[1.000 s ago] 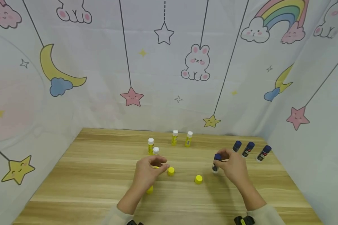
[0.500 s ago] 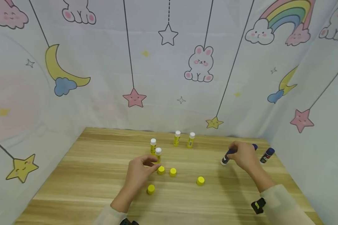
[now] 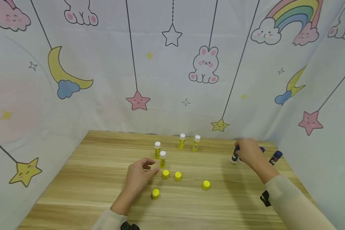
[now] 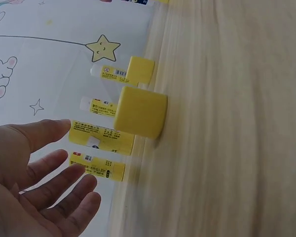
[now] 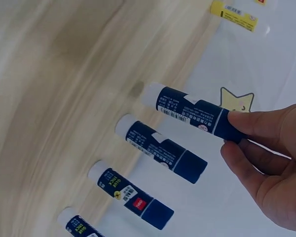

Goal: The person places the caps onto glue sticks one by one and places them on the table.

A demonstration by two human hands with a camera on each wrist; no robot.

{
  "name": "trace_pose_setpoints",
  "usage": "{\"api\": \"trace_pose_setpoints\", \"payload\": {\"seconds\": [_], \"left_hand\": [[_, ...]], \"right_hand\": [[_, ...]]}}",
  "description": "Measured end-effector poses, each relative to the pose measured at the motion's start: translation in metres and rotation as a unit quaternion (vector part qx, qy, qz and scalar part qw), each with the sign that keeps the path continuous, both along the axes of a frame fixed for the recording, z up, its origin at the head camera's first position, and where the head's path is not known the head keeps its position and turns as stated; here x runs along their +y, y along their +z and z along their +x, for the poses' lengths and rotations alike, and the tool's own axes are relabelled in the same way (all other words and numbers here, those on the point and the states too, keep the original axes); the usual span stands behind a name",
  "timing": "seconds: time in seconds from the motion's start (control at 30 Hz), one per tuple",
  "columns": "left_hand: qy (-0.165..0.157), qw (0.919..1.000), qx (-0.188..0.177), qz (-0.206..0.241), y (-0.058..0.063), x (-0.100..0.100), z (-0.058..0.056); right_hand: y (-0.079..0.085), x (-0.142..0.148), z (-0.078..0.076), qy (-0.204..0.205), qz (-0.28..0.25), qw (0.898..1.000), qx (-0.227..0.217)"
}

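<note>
My right hand [image 3: 251, 153] pinches a navy glue stick [image 5: 187, 109] by its dark cap between thumb and fingertips. The stick stands upright, its white base at or just above the table. Beside it stand several more navy glue sticks [image 5: 158, 148] in a row, partly hidden by the right hand in the head view. My left hand [image 3: 139, 174] hovers with loosely bent fingers and nothing in its grasp. Close to its fingertips stands a yellow glue stick [image 3: 162, 159] with a white top; a small yellow cap [image 3: 165, 173] lies just right of the thumb.
More yellow glue sticks [image 3: 182, 141] stand upright towards the back of the wooden table [image 3: 83, 179]. Several loose yellow caps, including one at the front [image 3: 155, 193] and one to the right [image 3: 206, 185], sit on the tabletop. A printed curtain [image 3: 109, 64] hangs behind.
My right hand has carried the navy glue stick back and to the right, to the row of navy sticks; it tilted midway and is upright again. The left hand has drawn slightly left.
</note>
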State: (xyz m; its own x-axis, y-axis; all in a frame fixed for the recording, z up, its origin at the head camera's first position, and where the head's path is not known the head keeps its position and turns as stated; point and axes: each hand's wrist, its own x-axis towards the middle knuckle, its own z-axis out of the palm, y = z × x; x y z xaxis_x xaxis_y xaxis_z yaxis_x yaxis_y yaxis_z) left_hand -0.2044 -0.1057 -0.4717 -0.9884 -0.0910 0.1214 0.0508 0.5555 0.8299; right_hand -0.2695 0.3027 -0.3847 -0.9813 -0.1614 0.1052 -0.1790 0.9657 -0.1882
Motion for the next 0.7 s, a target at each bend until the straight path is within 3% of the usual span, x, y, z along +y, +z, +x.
{"api": "trace_pose_setpoints", "payload": {"seconds": [0.37,0.7], "left_hand": [[0.004,0.9996,0.003,-0.027,-0.002,-0.007,-0.005],[-0.009,0.9999,-0.001,-0.011,-0.004,0.000,-0.010]], "right_hand": [[0.004,0.004,-0.019,0.013,0.055,0.998,0.000],[-0.001,0.004,-0.024,0.025,0.070,0.997,-0.009]]}}
